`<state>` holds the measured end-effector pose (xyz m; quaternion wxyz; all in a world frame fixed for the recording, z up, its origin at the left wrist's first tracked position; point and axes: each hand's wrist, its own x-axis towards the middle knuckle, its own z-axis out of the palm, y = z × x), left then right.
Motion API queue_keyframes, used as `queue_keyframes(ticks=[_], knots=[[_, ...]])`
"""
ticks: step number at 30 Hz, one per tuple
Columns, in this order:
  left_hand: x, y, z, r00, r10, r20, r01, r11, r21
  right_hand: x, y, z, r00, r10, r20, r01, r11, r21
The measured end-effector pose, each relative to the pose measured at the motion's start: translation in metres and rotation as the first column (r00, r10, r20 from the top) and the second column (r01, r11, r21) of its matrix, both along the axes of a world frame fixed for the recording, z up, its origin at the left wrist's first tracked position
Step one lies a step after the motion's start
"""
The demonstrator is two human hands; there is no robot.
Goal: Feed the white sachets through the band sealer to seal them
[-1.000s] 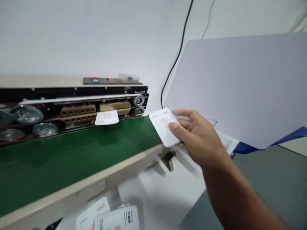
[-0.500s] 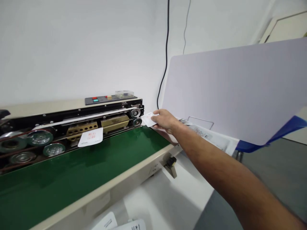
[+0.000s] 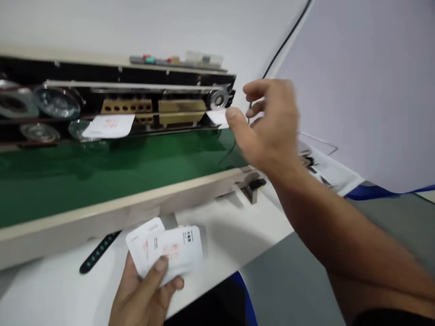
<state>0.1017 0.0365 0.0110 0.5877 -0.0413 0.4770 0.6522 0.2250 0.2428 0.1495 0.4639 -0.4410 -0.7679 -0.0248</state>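
Observation:
My left hand [image 3: 144, 290] grips several white sachets [image 3: 181, 251] with red and black print, fanned out, thumb on top. My right hand [image 3: 268, 122], slightly blurred, is open with thumb and fingers apart at the right end of a band sealer [image 3: 183, 111]. By its thumb tip, one white sachet [image 3: 216, 117] sits at the sealer's end rollers. Farther left, another sachet [image 3: 110, 126] with a red print sticks out of the sealer's bands, above the green conveyor belt [image 3: 136, 167].
Metal wheels [image 3: 57, 102] line the sealer's left part. Coloured switches [image 3: 149, 59] sit on top. A black strap-like item [image 3: 100, 253] lies on the white table [image 3: 217, 226] below. To the right are a white bag [image 3: 329, 170], a thin wire frame and a large pale panel [image 3: 367, 90]. A black cable hangs behind.
My right hand has let go of the sachet at the rollers and drawn back, fingers spread. The other sachet has travelled left along the sealer. My left hand with its sachets has come into view.

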Motion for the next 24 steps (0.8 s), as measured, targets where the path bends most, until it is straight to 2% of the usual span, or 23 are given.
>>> queue_keyframes(ticks=[1, 2, 3, 4, 6, 7, 9, 10, 14, 15, 17, 20, 23, 24], knots=[[-0.001, 0.002, 0.004, 1.000, 0.010, 0.002, -0.010, 0.999, 0.035, -0.001, -0.022, -0.012, 0.988, 0.118, 0.095, -0.127, 0.987, 0.094], [-0.002, 0.003, 0.007, 1.000, 0.014, -0.001, -0.014, 0.997, 0.072, -0.001, -0.044, -0.025, 0.949, 0.241, 0.203, -0.266, 0.958, 0.106], [-0.003, 0.004, 0.007, 1.000, 0.010, 0.000, -0.010, 0.994, 0.106, 0.000, -0.064, -0.040, 0.869, 0.392, 0.302, -0.419, 0.908, 0.026], [-0.004, 0.005, 0.006, 1.000, 0.009, 0.011, -0.010, 0.992, 0.126, 0.000, -0.080, -0.055, 0.789, 0.513, 0.338, -0.512, 0.853, -0.101], [-0.005, 0.004, 0.004, 0.999, 0.014, 0.044, -0.020, 0.990, 0.138, 0.001, -0.101, -0.085, 0.680, 0.664, 0.311, -0.572, 0.745, -0.342], [-0.006, 0.004, 0.003, 0.998, 0.017, 0.054, -0.024, 0.991, 0.135, 0.001, -0.106, -0.098, 0.664, 0.699, 0.264, -0.569, 0.702, -0.429], [-0.006, 0.003, 0.003, 0.999, 0.021, 0.045, -0.026, 0.992, 0.123, 0.001, -0.107, -0.117, 0.689, 0.705, 0.170, -0.551, 0.661, -0.509], [-0.005, 0.004, 0.004, 0.999, 0.021, 0.029, -0.024, 0.993, 0.119, 0.001, -0.106, -0.122, 0.721, 0.681, 0.131, -0.536, 0.667, -0.517], [-0.005, 0.007, 0.007, 0.999, 0.046, -0.012, -0.045, 0.997, 0.060, 0.007, -0.104, -0.126, 0.864, 0.504, 0.020, -0.410, 0.724, -0.555], [-0.004, 0.007, 0.008, 0.999, 0.050, -0.015, -0.049, 0.997, 0.051, 0.009, -0.104, -0.125, 0.883, 0.469, -0.030, -0.396, 0.708, -0.585], [-0.004, 0.008, 0.008, 0.999, 0.048, -0.014, -0.047, 0.998, 0.046, 0.015, -0.105, -0.120, 0.884, 0.421, -0.201, -0.445, 0.629, -0.637], [-0.002, 0.008, 0.007, 0.999, 0.033, -0.018, -0.032, 0.998, 0.050, 0.024, -0.102, -0.105, 0.770, 0.356, -0.529, -0.634, 0.512, -0.579], [-0.001, 0.007, 0.004, 0.999, 0.033, -0.021, -0.032, 0.998, 0.049, 0.035, -0.098, -0.086, 0.620, 0.343, -0.706, -0.756, 0.502, -0.421], [0.000, 0.007, 0.003, 0.999, 0.035, -0.020, -0.035, 0.999, 0.040, 0.039, -0.098, -0.081, 0.577, 0.356, -0.735, -0.787, 0.482, -0.384]])
